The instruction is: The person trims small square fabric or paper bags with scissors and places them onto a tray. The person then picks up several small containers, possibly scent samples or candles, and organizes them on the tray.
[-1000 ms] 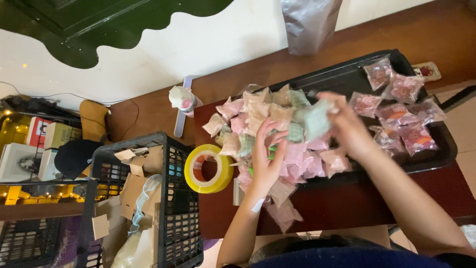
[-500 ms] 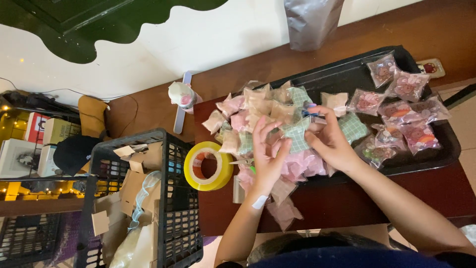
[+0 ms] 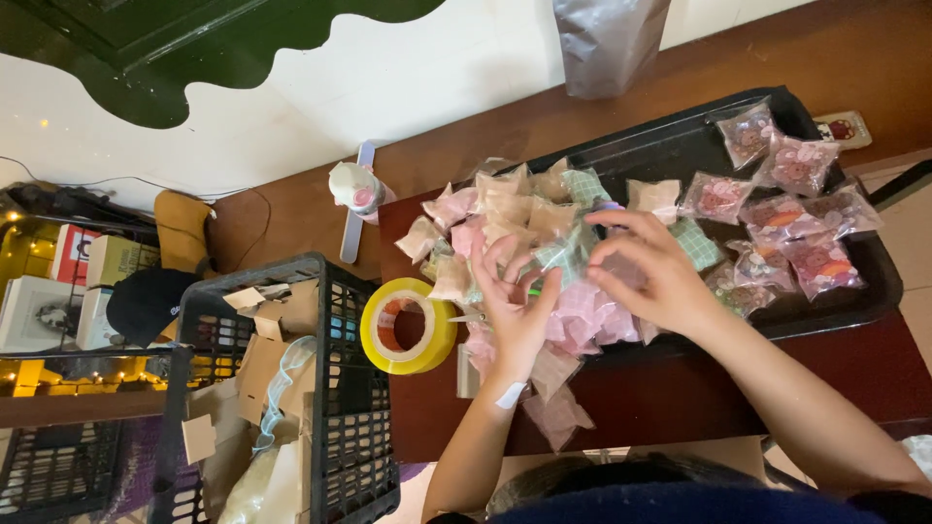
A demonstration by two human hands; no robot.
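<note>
- Working over a heap of small wrapped packets (image 3: 505, 218), both hands sit close together above the left end of a black tray (image 3: 854, 301).
- Left hand (image 3: 515, 311): fingers spread and raised, grip open; the fingertips touch the pale pink and cream packets in the heap. A white strip is stuck on the wrist.
- Right hand (image 3: 650, 272): fingers curled down onto a green checked packet (image 3: 563, 254) that lies between the two hands. The fingers cover part of it, so I cannot tell whether the grip is closed on it or only resting on it.
- Packet heap: pink, cream and green checked packets lie piled on the tray's left part and spill over its edge onto the dark wooden counter (image 3: 680, 408).
- Tray, right part: clear bags (image 3: 796, 223) with pink and red contents lie side by side, well apart from the hands.
- Yellow tape roll (image 3: 408, 325): lies flat on the counter, just left of the left hand.
- Black plastic crate (image 3: 349, 427): stands left of the counter and holds cardboard scraps.
- Grey foil bag (image 3: 607, 44): stands beyond the tray, near the wall.
- Small white bottle (image 3: 354, 186): lies at the counter's far left corner.
</note>
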